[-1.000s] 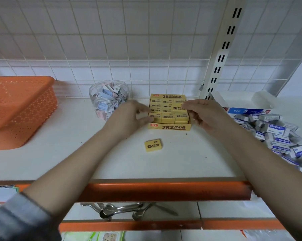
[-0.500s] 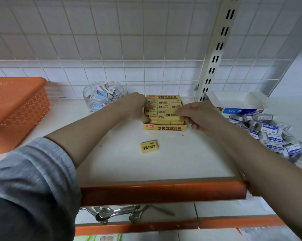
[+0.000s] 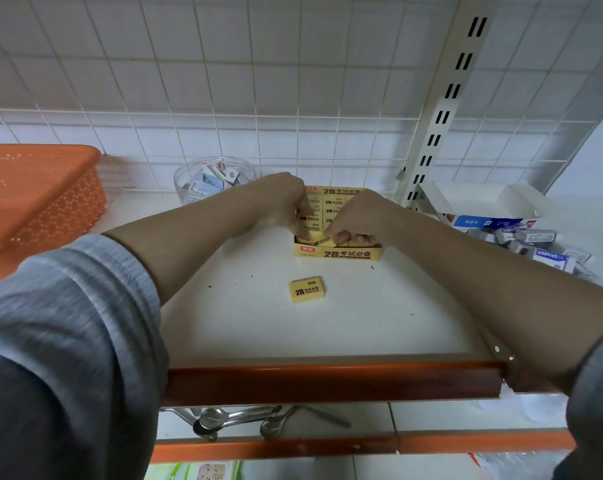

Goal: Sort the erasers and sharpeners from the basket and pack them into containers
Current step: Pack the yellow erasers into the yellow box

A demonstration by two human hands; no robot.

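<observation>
Both hands at the yellow eraser box [image 3: 338,252]: left hand [image 3: 286,206] and right hand [image 3: 357,220] pinch one tilted eraser [image 3: 319,240] at its front row; spare eraser [image 3: 307,289] lies on the shelf [image 3: 362,323] nearby.

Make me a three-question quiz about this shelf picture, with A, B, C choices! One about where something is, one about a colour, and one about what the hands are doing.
1. Where is the loose eraser?
A. In the basket
B. On the shelf in front of the yellow box
C. In the jar

2. What colour is the basket?
A. Orange
B. Green
C. Black

3. What are the left hand and right hand doing?
A. Hanging idle
B. Holding spoons
C. Working an eraser at the yellow box

Answers: 1 B, it lies alone before the box. 2 A, plainly orange. 3 C, both sets of fingers meet at the front row.
</observation>
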